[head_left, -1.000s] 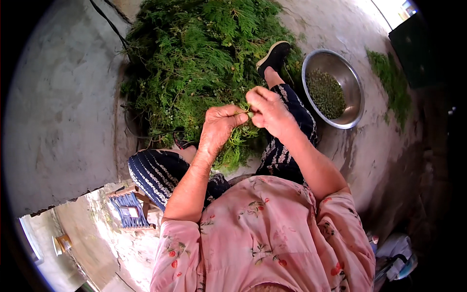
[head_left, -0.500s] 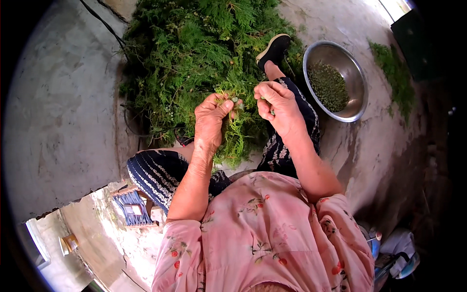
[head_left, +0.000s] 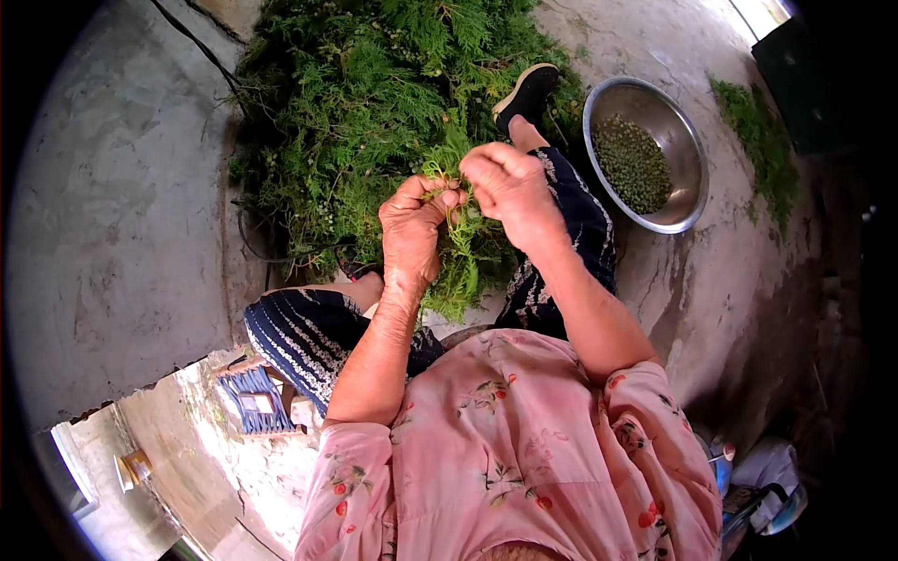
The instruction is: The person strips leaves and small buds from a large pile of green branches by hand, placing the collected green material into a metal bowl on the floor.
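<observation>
Pinching sprig (head_left: 459, 229) in left hand (head_left: 410, 229), thumb and fingers together on it. Reaching across with right hand (head_left: 516, 198), fingers curled, tips at or just beside the sprig near the left thumb. Cannot tell whether clamped on a bit of it: tips partly hidden behind knuckles. Key relation: sprig between both hands, just right of left fingertips, just left of right fingertips; long axis roughly fore-and-aft, trailing from the pinch back toward the torso. Nearer to left hand, being in its pinch; right hand close beside, coming in from the other side. Cannot tell sprig apart from greenery behind at its lower end. Backed by pile (head_left: 346, 122), spread beyond both hands and out to left of left hand. Bowl (head_left: 690, 166) well to the right of right hand, part filled with green berries (head_left: 632, 168); much closer to right hand than to left. Shoe (head_left: 531, 92) just beyond right hand, between pile and bowl. Loose clump (head_left: 760, 140) farther right of right hand, past bowl, on floor (head_left: 720, 271).
</observation>
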`<state>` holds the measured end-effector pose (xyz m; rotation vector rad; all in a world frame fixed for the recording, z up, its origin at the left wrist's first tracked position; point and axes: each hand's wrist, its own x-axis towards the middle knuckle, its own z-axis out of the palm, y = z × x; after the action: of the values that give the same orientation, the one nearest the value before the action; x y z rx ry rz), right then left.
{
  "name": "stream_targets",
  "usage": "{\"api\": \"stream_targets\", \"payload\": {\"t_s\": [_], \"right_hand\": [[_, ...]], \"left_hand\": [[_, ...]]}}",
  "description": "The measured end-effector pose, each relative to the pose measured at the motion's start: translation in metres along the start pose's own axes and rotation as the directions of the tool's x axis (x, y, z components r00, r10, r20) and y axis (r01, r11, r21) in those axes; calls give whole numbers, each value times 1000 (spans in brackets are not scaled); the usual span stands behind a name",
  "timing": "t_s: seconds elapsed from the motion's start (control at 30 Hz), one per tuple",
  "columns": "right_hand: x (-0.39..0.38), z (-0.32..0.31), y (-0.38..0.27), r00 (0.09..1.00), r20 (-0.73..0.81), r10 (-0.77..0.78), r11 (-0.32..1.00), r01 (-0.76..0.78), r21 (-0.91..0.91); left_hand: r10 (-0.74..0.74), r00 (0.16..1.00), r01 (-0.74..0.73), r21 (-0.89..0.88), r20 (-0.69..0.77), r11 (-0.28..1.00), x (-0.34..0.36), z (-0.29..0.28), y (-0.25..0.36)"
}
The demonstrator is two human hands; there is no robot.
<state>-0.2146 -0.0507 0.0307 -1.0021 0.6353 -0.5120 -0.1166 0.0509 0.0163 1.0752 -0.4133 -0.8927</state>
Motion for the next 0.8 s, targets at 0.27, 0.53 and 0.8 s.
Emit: {"api": "stream_targets", "payload": {"t_s": [0.27,0.53,0.8], "right_hand": [[-12,-15,-8,996,-90,5,937,27,349],[-14,15,21,986,-85,-143,985,133,-114],[-11,0,14,998,55,-17,994,23,-105]], "left_hand": [[101,990,-112,-108,-103,988,13,-4,12],[94,993,-93,24,-73,995,9,3,18],[70,997,-58,315,-26,947,9,-4,17]]}}
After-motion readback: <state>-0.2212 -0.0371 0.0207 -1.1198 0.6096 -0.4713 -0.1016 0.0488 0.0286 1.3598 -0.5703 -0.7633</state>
